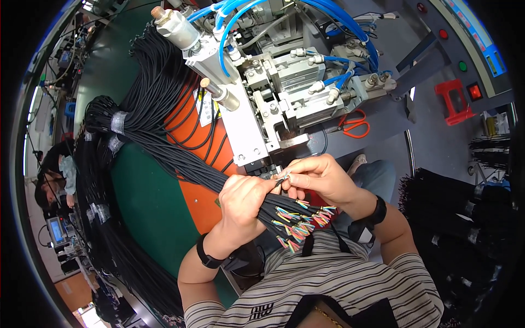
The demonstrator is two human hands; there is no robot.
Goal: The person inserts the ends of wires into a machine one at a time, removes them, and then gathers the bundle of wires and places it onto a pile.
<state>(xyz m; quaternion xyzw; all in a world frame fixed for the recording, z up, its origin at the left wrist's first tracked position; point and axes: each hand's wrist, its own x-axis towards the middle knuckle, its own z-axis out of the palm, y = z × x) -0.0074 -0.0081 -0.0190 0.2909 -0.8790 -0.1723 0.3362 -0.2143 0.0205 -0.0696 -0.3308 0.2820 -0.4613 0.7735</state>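
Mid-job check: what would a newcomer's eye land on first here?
Probably the multicoloured wire ends fanning out below the left hand and right hand, at the end of a black cable bundle. Above the hands stands a silvery machine with looping blue tubes; at the far right, a red switch glows.

The left hand (240, 201) grips a black cable bundle (183, 164); the right hand (319, 177) pinches a cable end (281, 180); a metal machine (298, 76) stands farther off.

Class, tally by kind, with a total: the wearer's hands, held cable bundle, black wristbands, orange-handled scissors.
Hands (left hand, right hand): 2
Cable bundle: 1
Black wristbands: 2
Orange-handled scissors: 1
Total: 6
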